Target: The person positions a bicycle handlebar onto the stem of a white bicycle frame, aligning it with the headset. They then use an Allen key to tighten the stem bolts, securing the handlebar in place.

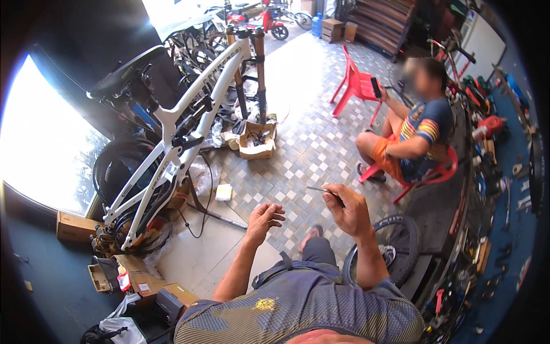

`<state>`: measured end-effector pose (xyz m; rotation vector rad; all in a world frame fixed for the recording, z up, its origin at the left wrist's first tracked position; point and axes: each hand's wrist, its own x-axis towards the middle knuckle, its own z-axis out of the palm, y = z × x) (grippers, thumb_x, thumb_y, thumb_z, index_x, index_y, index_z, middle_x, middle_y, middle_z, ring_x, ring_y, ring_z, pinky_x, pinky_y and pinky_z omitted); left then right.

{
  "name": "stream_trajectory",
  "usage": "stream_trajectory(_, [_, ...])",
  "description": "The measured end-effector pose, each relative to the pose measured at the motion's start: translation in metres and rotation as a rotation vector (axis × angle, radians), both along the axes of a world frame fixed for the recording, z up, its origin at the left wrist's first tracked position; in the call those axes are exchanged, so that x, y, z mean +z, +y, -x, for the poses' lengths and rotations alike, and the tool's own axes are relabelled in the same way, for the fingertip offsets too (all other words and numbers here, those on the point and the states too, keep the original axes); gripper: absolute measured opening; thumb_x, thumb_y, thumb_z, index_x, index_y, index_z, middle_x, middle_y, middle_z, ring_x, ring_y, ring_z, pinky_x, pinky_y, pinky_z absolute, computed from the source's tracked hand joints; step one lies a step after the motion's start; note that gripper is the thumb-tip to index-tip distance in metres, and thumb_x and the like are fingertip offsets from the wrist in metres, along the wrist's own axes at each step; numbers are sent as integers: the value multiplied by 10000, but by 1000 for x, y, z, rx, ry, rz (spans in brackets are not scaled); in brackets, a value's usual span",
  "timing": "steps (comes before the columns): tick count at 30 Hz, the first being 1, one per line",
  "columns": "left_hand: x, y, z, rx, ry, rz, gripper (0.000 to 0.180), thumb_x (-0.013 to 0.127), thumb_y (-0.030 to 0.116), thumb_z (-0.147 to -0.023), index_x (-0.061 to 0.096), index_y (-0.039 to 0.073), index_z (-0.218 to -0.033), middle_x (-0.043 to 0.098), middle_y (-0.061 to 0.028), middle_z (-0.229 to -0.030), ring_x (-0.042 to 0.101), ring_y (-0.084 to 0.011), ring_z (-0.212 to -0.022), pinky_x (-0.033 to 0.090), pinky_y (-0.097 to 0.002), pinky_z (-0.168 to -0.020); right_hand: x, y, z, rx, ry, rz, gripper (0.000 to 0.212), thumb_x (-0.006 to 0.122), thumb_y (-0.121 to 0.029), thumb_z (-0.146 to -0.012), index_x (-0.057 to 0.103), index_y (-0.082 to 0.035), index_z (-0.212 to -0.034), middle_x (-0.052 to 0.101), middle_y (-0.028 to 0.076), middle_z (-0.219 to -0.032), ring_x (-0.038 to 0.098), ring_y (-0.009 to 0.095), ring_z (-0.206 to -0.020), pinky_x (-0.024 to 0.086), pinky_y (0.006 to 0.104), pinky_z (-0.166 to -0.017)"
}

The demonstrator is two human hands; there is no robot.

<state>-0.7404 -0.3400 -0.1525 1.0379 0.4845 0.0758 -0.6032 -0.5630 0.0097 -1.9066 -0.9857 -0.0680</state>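
My right hand [347, 211] is raised in front of me, closed on a thin dark metal rod-like tool [314, 188]. One end points left; the fist covers the rest, so its exact kind does not show. To its left my left hand [264, 222] is held up with loosely curled fingers slightly apart, and nothing shows in it. A white bicycle frame [169, 123] with a black saddle [127, 71] and a front fork [260, 74] stands ahead on the left, apart from both hands.
A person [421, 120] sits on a red plastic chair [444, 169] at right, holding a phone [376, 88]. Another red chair [358, 80] stands beyond. A bicycle wheel [409, 252] is near my right arm. An open cardboard box [256, 150] lies below the fork. Tools line the right wall.
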Motion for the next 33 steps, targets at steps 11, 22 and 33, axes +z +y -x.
stream_trajectory(11, [29, 116, -272, 99, -125, -18, 446, 532, 421, -1032, 651, 2, -1129, 716, -142, -1079, 720, -250, -942, 590, -359, -777, -4, 114, -273, 10, 50, -72, 174, 626, -112, -972, 684, -62, -1128, 649, 72, -784, 559, 133, -601, 444, 287, -561])
stream_trajectory(22, [56, 245, -418, 420, -252, 54, 462, 488, 399, -1055, 637, -20, -1179, 696, -156, -1161, 689, -266, -1087, 589, -375, -863, 27, 256, -454, 160, -55, -175, 184, 579, -32, -937, 681, -53, -1089, 561, 37, -775, 455, 112, -580, 380, 277, -534])
stream_trajectory(33, [3, 369, -527, 578, -360, 381, 450, 519, 353, -1039, 499, 3, -1321, 593, -165, -1274, 588, -299, -1199, 520, -436, -984, 106, 369, -550, 360, 196, -414, 256, 542, -263, -1057, 625, -26, -1107, 409, -80, -680, 318, -9, -559, 244, 187, -499])
